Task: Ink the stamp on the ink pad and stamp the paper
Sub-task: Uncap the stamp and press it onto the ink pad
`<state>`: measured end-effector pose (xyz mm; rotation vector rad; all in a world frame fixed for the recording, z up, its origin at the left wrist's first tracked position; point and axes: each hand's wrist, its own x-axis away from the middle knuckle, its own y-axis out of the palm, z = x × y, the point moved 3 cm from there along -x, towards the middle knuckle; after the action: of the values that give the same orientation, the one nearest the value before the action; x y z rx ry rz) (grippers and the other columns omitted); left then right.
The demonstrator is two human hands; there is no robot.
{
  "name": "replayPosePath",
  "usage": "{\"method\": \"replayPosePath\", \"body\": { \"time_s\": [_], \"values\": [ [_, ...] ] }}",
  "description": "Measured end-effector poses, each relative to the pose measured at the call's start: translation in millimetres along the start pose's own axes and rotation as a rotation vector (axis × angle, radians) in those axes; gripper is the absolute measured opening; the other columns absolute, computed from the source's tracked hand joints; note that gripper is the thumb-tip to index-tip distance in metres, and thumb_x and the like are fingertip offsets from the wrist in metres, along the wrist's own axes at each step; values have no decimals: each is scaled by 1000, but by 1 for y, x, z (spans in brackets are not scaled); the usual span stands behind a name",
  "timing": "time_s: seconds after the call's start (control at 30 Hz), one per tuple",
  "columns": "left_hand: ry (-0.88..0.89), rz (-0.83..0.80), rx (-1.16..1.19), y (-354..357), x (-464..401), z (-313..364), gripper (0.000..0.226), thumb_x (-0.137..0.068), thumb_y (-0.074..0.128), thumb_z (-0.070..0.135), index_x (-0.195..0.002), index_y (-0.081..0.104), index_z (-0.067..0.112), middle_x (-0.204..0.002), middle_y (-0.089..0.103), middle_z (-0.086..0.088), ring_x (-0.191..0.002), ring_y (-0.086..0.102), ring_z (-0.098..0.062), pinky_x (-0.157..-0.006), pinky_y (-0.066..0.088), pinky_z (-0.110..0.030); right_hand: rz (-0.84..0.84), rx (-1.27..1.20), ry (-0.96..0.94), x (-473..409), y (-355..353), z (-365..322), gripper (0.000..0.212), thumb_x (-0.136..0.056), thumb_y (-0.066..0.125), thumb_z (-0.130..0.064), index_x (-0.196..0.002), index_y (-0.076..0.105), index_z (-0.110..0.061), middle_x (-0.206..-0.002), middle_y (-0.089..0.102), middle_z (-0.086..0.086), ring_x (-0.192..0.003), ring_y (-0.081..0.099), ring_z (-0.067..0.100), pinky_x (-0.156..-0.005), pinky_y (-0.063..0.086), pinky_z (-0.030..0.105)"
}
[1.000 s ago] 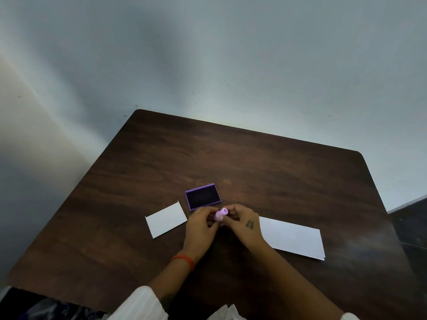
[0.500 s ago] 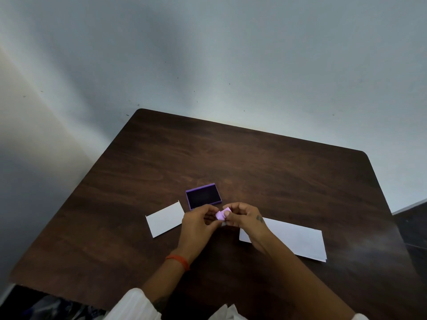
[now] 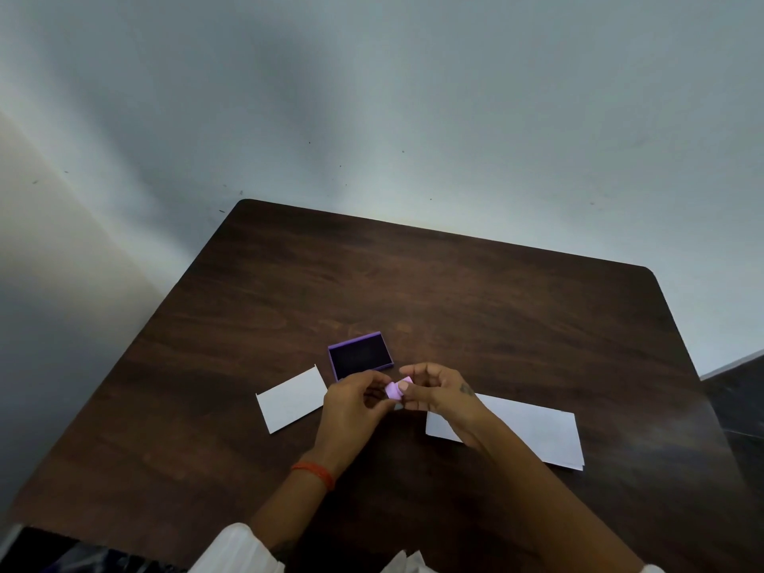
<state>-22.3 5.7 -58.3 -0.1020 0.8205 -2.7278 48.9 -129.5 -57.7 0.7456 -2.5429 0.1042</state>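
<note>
A small pink stamp (image 3: 396, 388) is pinched between the fingertips of both hands, just above the table. My left hand (image 3: 353, 411) grips its left end and my right hand (image 3: 438, 392) its right end. Right behind the hands lies the open ink pad (image 3: 359, 356), a purple tray with a dark pad. A white sheet of paper (image 3: 533, 432) lies to the right, partly under my right forearm. Its surface looks blank where it shows.
A small white card (image 3: 291, 399) lies left of my left hand. All of this rests on a dark wooden table (image 3: 454, 291) with rounded corners, set against a pale wall. An orange band circles my left wrist.
The hands have stayed together on the stamp and turned it slightly. My right hand has shifted a little left, which uncovers more of the white paper.
</note>
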Motion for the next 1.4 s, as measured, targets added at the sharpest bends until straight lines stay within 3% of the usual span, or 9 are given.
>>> {"method": "replayPosePath", "body": {
  "time_s": [0.2, 0.33, 0.47, 0.6, 0.9, 1.03, 1.17, 1.27, 1.4],
  "values": [
    [9, -9, -14, 2, -2, -1, 24, -74, 74, 20, -97, 67, 21, -93, 70, 5, -78, 56, 10, -70, 42, 2, 64, -44, 93, -1, 0, 7, 8, -78, 69, -13, -85, 69, -16, -92, 70, 6, -88, 67, 18, -64, 56, 18],
    [-91, -5, 60, 2, -1, -11, 31, -70, 77, 13, -98, 65, 21, -90, 66, 9, -80, 61, 4, -70, 45, 0, 85, -304, 223, 0, -9, 12, 17, -84, 59, -5, -99, 67, -8, -98, 69, 11, -89, 67, 19, -62, 57, 21],
    [-211, -47, 137, 7, 3, -22, 32, -73, 74, 12, -101, 64, 22, -97, 65, 7, -85, 62, 0, -65, 49, -6, 71, -608, 315, 7, -14, 18, 16, -83, 57, 0, -87, 72, -6, -89, 74, 14, -79, 71, 19, -58, 58, 24],
    [-220, -74, 114, 14, 5, -24, 27, -74, 73, 11, -98, 65, 21, -102, 66, 3, -86, 60, -1, -64, 47, -7, 14, -744, 309, 13, -9, 19, 16, -71, 61, 2, -76, 75, -4, -82, 76, 15, -72, 73, 18, -57, 59, 25],
    [-102, -77, -54, 16, 8, -25, 35, -72, 75, 14, -104, 63, 19, -109, 64, 0, -89, 56, -6, -77, 44, -14, -48, -835, 244, 17, -5, 10, 26, -68, 60, 6, -90, 71, -3, -92, 75, 17, -83, 72, 23, -62, 60, 28],
    [-6, 77, -161, 2, 7, -24, 39, -73, 74, 26, -110, 61, 23, -115, 62, 2, -101, 51, -9, -85, 39, -20, -39, -799, 225, 18, -4, 5, 23, -69, 61, 2, -87, 73, -5, -92, 76, 14, -84, 72, 20, -63, 60, 26],
    [46, 306, -373, -25, -3, -35, 52, -67, 78, 29, -115, 60, 21, -122, 60, -4, -113, 50, -25, -92, 38, -36, -23, -772, 226, 16, -3, 1, 19, -69, 61, -1, -81, 75, -6, -87, 77, 11, -79, 72, 16, -60, 59, 23],
    [-9, 238, -503, -33, -12, -52, 71, -67, 76, 42, -129, 47, 19, -139, 48, -5, -135, 33, -28, -111, 20, -46, -19, -763, 225, 11, -1, -2, 17, -74, 59, 0, -77, 75, -4, -82, 77, 11, -74, 72, 14, -60, 59, 22],
    [-4, 146, -591, -29, -19, -63, 81, -73, 61, 59, -137, 35, 16, -148, 38, -4, -142, 17, -26, -114, -7, -46, -36, -692, 214, 3, 3, -7, 15, -73, 62, -3, -78, 75, -6, -82, 77, 8, -72, 71, 11, -63, 59, 20]
  ]
}}
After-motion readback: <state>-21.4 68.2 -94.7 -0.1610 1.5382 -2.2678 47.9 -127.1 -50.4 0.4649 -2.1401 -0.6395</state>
